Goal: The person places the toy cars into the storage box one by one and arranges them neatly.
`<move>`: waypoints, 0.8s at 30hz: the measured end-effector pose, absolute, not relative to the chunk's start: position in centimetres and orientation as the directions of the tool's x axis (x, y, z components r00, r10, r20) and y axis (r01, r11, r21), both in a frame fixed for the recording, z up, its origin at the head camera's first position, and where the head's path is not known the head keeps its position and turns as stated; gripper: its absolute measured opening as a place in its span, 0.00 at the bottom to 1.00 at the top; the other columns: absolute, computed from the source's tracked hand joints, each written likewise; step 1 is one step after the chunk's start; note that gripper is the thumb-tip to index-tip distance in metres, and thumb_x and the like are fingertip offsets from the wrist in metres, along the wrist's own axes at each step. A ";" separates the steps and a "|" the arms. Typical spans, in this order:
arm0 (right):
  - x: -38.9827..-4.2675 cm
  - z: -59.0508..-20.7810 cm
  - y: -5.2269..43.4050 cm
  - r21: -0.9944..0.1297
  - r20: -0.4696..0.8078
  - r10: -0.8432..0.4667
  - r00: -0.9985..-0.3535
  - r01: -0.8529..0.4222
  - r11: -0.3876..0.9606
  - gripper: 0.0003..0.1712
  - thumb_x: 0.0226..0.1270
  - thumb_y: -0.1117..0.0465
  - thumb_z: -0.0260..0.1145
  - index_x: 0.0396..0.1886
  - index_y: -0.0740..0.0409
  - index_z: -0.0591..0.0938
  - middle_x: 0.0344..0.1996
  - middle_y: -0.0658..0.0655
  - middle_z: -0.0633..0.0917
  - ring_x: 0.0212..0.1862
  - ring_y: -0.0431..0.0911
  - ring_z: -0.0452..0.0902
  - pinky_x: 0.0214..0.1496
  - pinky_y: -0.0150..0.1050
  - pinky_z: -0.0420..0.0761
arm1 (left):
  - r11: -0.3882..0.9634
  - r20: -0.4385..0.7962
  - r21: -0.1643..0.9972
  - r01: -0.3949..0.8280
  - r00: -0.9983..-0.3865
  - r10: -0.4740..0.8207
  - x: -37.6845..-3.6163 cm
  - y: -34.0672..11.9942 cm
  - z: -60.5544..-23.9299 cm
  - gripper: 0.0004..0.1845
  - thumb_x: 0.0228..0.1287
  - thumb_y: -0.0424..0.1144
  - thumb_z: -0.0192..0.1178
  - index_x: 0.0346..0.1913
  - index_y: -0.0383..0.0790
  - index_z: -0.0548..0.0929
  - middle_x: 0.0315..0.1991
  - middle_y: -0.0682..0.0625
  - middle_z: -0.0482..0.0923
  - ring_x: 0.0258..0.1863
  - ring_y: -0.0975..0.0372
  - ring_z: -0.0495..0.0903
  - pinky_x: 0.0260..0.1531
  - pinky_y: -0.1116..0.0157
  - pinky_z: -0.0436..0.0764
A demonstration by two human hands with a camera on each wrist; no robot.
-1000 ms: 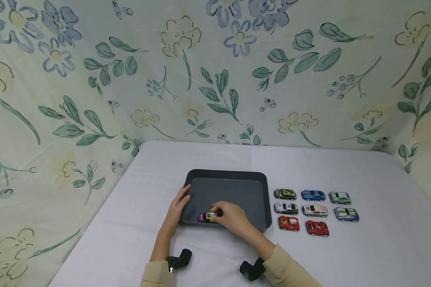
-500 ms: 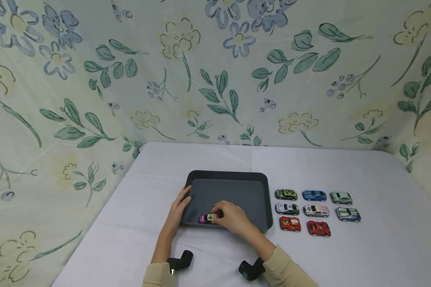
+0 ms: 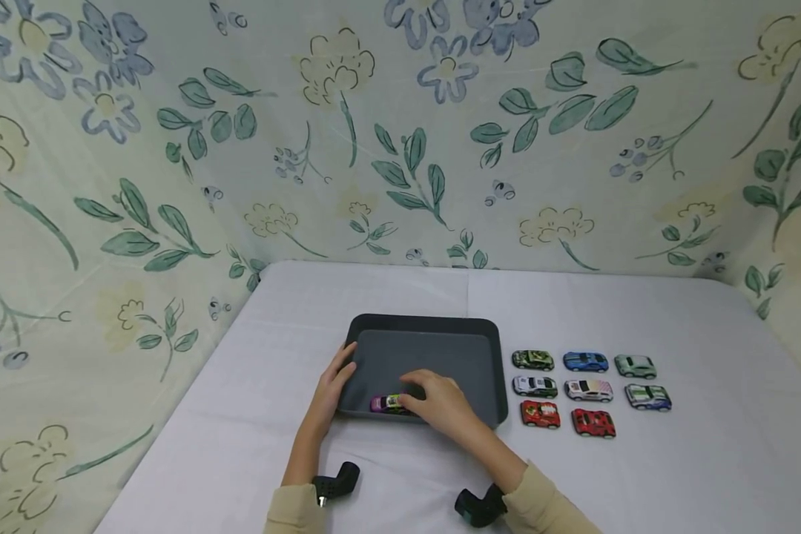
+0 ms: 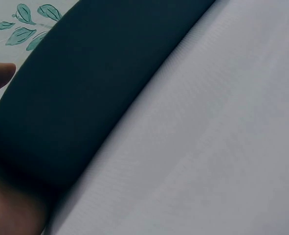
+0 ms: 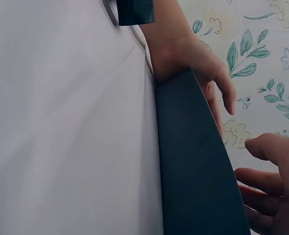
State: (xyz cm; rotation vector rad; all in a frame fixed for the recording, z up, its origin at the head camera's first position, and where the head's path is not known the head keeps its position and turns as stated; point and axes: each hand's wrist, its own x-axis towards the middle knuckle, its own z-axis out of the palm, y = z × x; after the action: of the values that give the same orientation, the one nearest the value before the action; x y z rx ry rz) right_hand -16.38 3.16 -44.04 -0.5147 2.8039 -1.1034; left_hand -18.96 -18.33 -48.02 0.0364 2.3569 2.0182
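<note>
A dark grey rectangular tray point(image 3: 434, 352) lies on the white cloth. My left hand point(image 3: 325, 393) rests against its left side, with fingertips reaching over the rim. Inside the tray, near the front left corner, sits a purple and yellow-green toy car point(image 3: 380, 403). The right hand point(image 3: 446, 406) is right beside that car, its thumb overlapping the car's right end in the head view. In the right wrist view the thumb and fingers point(image 5: 266, 147) of this hand stand apart, with nothing between them. The tray's outer wall fills much of the left wrist view.
Right of the tray several toy cars stand in short rows, among them a camouflage car point(image 3: 532, 360), a blue car point(image 3: 585, 362) and a red car point(image 3: 594, 423). A floral cloth point(image 3: 400, 148) hangs behind the table. Black wrist cameras are strapped to both wrists.
The right hand has loosened its pinch on the purple car and its fingers have lifted slightly to the right. The car stays in the tray's front left corner; the left hand keeps its place.
</note>
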 end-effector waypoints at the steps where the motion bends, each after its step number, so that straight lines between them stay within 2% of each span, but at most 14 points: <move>1: -16.3 -43.9 3.2 -0.680 0.052 -0.332 -0.942 -0.276 0.679 0.21 0.60 0.50 0.61 0.52 0.52 0.79 0.54 0.55 0.79 0.58 0.54 0.71 0.60 0.58 0.65 | 0.155 -0.016 0.988 -0.009 -0.999 0.042 -19.0 -18.3 -48.0 0.23 0.69 0.43 0.45 0.66 0.51 0.63 0.73 0.48 0.43 0.73 0.54 0.39 0.69 0.47 0.39; 5: -15.9 -43.3 3.5 -0.694 0.100 -0.299 -0.949 -0.282 0.663 0.22 0.61 0.51 0.61 0.54 0.51 0.77 0.56 0.54 0.77 0.60 0.55 0.69 0.60 0.59 0.64 | 0.154 -0.009 0.988 -0.002 -0.999 0.042 -19.0 -18.3 -48.0 0.24 0.69 0.42 0.45 0.66 0.49 0.63 0.73 0.46 0.43 0.73 0.52 0.40 0.69 0.47 0.39; 12: -15.4 -42.4 4.3 -0.678 0.221 -0.274 -0.936 -0.349 0.647 0.24 0.60 0.53 0.62 0.57 0.51 0.76 0.59 0.52 0.75 0.61 0.51 0.70 0.64 0.58 0.61 | 0.159 -0.002 0.987 0.004 -0.999 0.037 -19.0 -18.3 -48.1 0.24 0.68 0.43 0.46 0.66 0.47 0.63 0.73 0.44 0.43 0.72 0.50 0.40 0.68 0.46 0.40; 19: -14.8 -41.8 5.3 -0.617 0.316 -0.282 -0.906 -0.422 0.664 0.27 0.60 0.51 0.62 0.60 0.50 0.72 0.62 0.51 0.72 0.62 0.52 0.68 0.64 0.59 0.60 | 0.150 -0.016 0.989 -0.012 -1.000 0.026 -19.0 -18.2 -48.0 0.24 0.68 0.43 0.46 0.66 0.49 0.63 0.73 0.47 0.44 0.73 0.53 0.40 0.69 0.48 0.40; 24: -14.6 -42.0 6.3 -0.552 0.389 -0.286 -0.876 -0.470 0.689 0.26 0.62 0.53 0.60 0.61 0.51 0.72 0.63 0.51 0.71 0.62 0.53 0.68 0.63 0.60 0.61 | 0.143 -0.018 0.990 -0.014 -0.999 0.026 -19.0 -18.2 -48.2 0.24 0.68 0.42 0.46 0.66 0.48 0.63 0.73 0.45 0.44 0.72 0.52 0.41 0.69 0.48 0.41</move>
State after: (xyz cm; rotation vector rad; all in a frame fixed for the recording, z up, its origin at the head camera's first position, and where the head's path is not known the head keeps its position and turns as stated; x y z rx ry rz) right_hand -14.63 6.34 -41.99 -0.7176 3.1351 -1.1560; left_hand -18.98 -18.22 -48.18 0.0122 2.3512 2.0363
